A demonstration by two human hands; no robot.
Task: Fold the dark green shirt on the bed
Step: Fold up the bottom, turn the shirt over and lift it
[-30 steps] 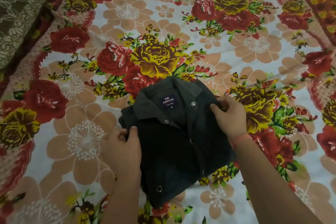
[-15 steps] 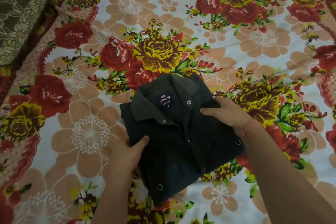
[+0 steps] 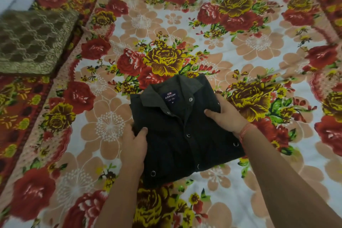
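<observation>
The dark green shirt (image 3: pixel 181 135) lies on the bed (image 3: pixel 111 126), just below the big yellow rose (image 3: pixel 164 59) printed in the middle of the sheet. It is already folded into a compact packet, with its collar (image 3: pixel 166 89) on the end nearest the rose and the label (image 3: pixel 170 96) showing.

Below and left of the rose, the left hand (image 3: pixel 134 146) grips one side of the shirt, thumb pressed on top and the other fingers curled round the edge. Below and right of the rose, the right hand (image 3: pixel 227 114) pinches the opposite side, thumb on top and fingers wrapped underneath. Whether the hidden fingers are spread cannot be told.

The step looks like squaring and tidying a nearly finished fold. To do it well, both thumbs should hold the layers down so nothing slides, while the two sides are drawn evenly outward to take up slack. The end farthest from the rose looks slightly bulky and needs flattening. Lifting one side alone could spill the layers open.

A brown patterned cushion (image 3: pixel 33 40) sits well apart, up and left of the rose.
</observation>
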